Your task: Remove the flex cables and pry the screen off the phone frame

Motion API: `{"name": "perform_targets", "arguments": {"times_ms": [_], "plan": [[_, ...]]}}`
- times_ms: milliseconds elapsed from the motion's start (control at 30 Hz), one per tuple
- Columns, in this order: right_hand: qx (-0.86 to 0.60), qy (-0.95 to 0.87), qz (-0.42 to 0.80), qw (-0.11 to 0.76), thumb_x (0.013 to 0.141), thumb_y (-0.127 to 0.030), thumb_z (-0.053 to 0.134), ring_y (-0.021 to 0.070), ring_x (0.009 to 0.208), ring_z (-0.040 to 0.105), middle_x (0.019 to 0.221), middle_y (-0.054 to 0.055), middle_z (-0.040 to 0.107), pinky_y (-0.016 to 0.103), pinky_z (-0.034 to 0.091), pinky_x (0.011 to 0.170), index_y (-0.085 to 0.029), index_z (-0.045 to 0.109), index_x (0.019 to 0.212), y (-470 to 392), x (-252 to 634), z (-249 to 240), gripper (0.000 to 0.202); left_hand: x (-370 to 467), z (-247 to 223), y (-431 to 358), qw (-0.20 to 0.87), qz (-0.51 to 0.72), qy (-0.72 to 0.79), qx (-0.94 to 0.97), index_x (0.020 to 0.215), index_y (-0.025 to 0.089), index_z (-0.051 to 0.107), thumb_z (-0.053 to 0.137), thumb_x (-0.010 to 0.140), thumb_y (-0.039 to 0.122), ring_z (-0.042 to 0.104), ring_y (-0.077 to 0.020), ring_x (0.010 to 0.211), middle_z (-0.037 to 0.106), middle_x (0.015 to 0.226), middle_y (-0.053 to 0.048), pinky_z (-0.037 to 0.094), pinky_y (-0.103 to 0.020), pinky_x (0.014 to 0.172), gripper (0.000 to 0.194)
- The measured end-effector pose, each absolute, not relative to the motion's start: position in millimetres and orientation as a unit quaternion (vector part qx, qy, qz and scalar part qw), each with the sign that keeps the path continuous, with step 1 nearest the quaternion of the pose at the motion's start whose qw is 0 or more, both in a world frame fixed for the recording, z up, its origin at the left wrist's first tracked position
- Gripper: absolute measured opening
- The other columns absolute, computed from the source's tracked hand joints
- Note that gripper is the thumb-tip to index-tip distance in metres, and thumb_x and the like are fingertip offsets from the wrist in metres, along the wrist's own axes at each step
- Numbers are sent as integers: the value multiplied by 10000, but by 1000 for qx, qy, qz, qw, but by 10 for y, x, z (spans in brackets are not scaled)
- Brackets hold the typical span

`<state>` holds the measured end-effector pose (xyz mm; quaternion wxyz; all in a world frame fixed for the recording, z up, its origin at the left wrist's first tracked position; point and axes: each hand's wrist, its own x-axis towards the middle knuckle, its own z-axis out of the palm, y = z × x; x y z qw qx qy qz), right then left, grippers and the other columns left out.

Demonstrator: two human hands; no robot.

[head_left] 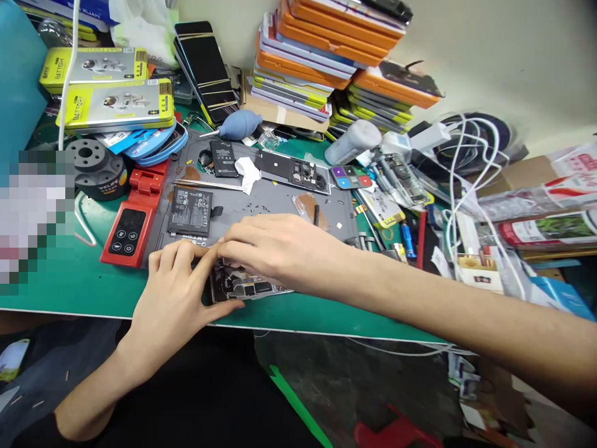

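An opened phone [254,288] with its inner parts showing lies at the front edge of the grey work mat [228,214]. My left hand [175,289] grips its left end, the thumb along the near edge and the fingers at the far side. Over the phone's upper left part, my right hand [270,246] has its fingers curled together, touching the left fingertips. Whatever sits between the right fingertips is hidden. Just behind the hands lies a black phone battery [190,211]. Metal tweezers [209,184] rest beyond it, beside a crumpled white tissue [249,174].
A red device with buttons [128,231] borders the mat at left, beside a round black holder [96,168]. Behind are a second battery [224,158], a blue air blower [240,124], a phone part [291,169] and stacked boxes [308,56]. Tools and white cables [466,162] crowd the right.
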<state>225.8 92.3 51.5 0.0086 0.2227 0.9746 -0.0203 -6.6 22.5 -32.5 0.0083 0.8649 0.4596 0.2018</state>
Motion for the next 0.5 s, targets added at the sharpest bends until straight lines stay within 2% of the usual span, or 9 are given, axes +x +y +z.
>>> {"name": "perform_targets", "arguments": {"times_ms": [100,167,233,300,433,500], "plan": [[242,970,-15,-9,1172,-223,487,210,931,642,1089,74,712,368,467,772,-130,667,1220,938,2247,443,209,-60,-337,228,-6,197,466,862,1575,106,520,840,910,720,542,-359,1144,626,1176,-155,416,-466,952,961],[242,970,-10,-18,1176,-233,480,203,896,615,1050,78,705,368,428,752,-130,670,1154,967,2246,389,217,-55,-342,232,-15,195,471,860,1704,65,354,805,925,751,543,-357,1140,635,1184,-161,415,-464,962,1131],[226,974,-7,-25,1178,-219,465,190,867,577,1004,67,697,364,396,749,-145,678,1095,1000,2255,351,240,-49,-337,234,-20,194,473,859,1750,16,227,793,929,764,544,-354,1130,639,1184,-166,410,-464,967,1247],[199,979,-9,-32,1187,-209,433,177,835,537,961,49,689,357,384,756,-160,679,1067,1015,2279,351,278,-43,-320,236,-20,194,468,862,1736,26,274,822,924,728,546,-353,1136,633,1171,-155,398,-459,967,1206],[161,986,-10,-50,1192,-173,390,167,762,468,928,26,696,344,385,751,-159,663,1058,964,2347,449,305,-30,-259,249,-5,192,449,873,1582,202,532,919,880,607,546,-346,1190,622,1212,-114,378,-441,987,898],[165,985,-5,-51,1176,-138,413,172,793,508,970,36,721,347,401,765,-144,666,1107,930,2365,485,263,-28,-240,266,1,189,443,877,1591,206,522,951,846,601,546,-340,1183,625,1228,-108,382,-432,987,945]]}}
